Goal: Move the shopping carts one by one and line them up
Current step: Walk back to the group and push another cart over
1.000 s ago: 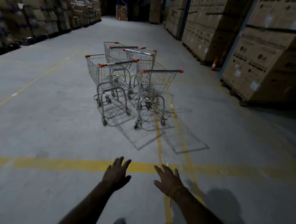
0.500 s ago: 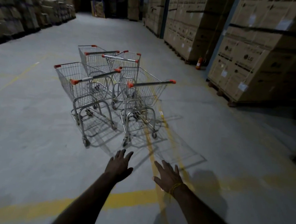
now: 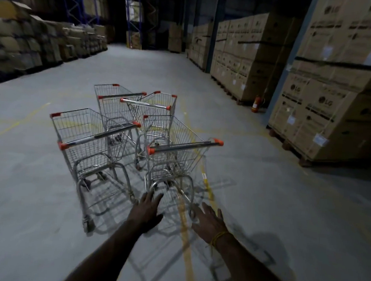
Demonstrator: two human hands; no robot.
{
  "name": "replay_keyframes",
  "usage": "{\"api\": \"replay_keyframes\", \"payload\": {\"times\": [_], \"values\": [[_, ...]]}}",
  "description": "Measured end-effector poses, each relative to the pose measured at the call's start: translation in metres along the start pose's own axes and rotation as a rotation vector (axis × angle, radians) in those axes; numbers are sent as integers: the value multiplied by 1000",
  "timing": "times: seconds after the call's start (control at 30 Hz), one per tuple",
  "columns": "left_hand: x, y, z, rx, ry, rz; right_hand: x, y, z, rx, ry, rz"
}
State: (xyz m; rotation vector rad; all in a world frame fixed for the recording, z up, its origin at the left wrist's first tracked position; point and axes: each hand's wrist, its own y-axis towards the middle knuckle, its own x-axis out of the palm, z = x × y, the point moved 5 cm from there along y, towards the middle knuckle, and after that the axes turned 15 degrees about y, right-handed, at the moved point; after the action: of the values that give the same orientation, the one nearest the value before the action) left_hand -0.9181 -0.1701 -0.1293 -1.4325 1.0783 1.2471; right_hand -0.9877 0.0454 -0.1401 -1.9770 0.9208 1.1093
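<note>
A dim warehouse aisle seen from a person's head, looking down along both outstretched arms. Four wire shopping carts with orange handle caps stand bunched together in the middle of the concrete floor (image 3: 35, 196), two nearer and two behind, close together at differing angles rather than in a row. The nearest right cart (image 3: 177, 153) has its handle bar facing the person; the nearest left cart (image 3: 89, 138) stands just beside it, angled slightly. The two rear carts (image 3: 117, 103) and (image 3: 156, 108) sit close behind, their baskets nearly touching. The left hand (image 3: 146, 211) and the right hand (image 3: 208, 223), which wears a yellow thread at the wrist, both reach forward with fingers spread and straight, holding nothing and short of any handle. Stacked cardboard boxes (image 3: 334, 106) line the aisle's right edge, with a red fire extinguisher (image 3: 256, 104) at their base. Judging from this, no cart has yet been lined up; all four remain to be moved.
</note>
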Motion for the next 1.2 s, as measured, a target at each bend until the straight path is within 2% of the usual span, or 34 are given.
{"api": "replay_keyframes", "payload": {"times": [0.37, 0.57, 0.7, 0.83, 0.97, 1.2], "values": [[-33, 198, -9, -38, 11, 22, -70, 176, 24, -26, -13, 5], [-24, 303, -23, -37, 59, 107, -108, 286, 33, 15, -46, -8], [1, 357, -34, -20, 75, 53, -127, 361, 33, 12, -55, 6], [22, 389, -32, 13, 42, 32, -138, 423, 34, 1, -46, 10], [31, 392, -25, 64, 24, 167, -127, 449, 51, 9, -28, -51], [37, 372, -24, 181, 6, 361, -111, 430, 63, -98, 37, 212]]}}
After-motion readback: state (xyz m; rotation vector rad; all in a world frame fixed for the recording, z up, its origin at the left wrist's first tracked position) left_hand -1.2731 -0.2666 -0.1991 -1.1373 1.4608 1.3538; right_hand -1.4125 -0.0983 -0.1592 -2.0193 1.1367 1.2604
